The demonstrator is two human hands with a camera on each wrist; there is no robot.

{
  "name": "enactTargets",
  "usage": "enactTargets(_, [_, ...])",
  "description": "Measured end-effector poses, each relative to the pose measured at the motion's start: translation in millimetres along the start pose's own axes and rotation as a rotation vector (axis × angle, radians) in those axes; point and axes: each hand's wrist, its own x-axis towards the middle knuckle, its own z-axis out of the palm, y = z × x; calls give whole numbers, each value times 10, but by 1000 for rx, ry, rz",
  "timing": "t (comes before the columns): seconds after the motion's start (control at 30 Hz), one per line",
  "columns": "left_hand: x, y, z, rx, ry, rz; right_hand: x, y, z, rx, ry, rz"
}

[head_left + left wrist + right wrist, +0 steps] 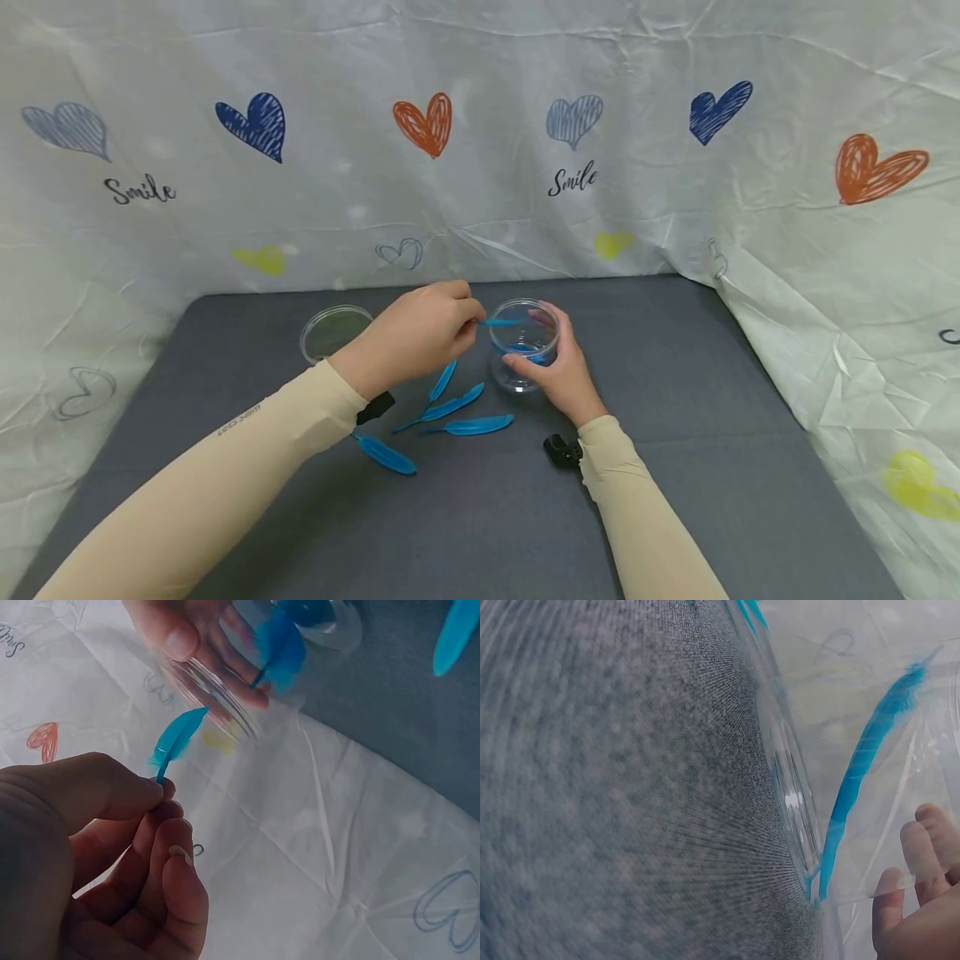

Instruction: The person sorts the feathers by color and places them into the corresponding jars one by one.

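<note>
Near the far edge of the table (675,500), the left hand (431,325), fingertips closed, pinched a blue feather (178,740) at the mouth of the clear jar (501,371), which the right hand (567,372) gripped, widely curved, so misalignment risked bending the tip.

The see-through jar (504,371) has a smooth, glossy wall and a shiny rim that catches the light; whether it is plastic or glass cannot be told. The round lid (336,330) is likewise transparent and glossy. The feathers (386,455) look soft and mostly matt, with fluffy, frayed edges near the quill. Dull, finely textured cloth covers the tabletop (450,533). The backdrop (330,192) is creased fabric with a faint sheen. The sleeves (285,446) are smooth, matt cloth.
</note>
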Motion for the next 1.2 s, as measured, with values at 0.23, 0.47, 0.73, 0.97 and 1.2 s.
enactTargets(0.23, [155, 27, 96, 11, -45, 7, -7, 2, 1, 0, 1, 15])
enactTargets(0.47, [240, 22, 188, -2, -69, 8, 0, -16, -7, -4, -4, 12])
enactTargets(0.73, [288, 30, 271, -5, -106, 0, 2, 7, -13, -7, -1, 7])
enactTargets(0.97, [291, 37, 326, 9, -91, 21, -8, 2, 0, 2, 5, 2])
enactTargets(1.2, [273, 35, 391, 22, -81, 31, -36, 14, 16, -6, 11, 2])
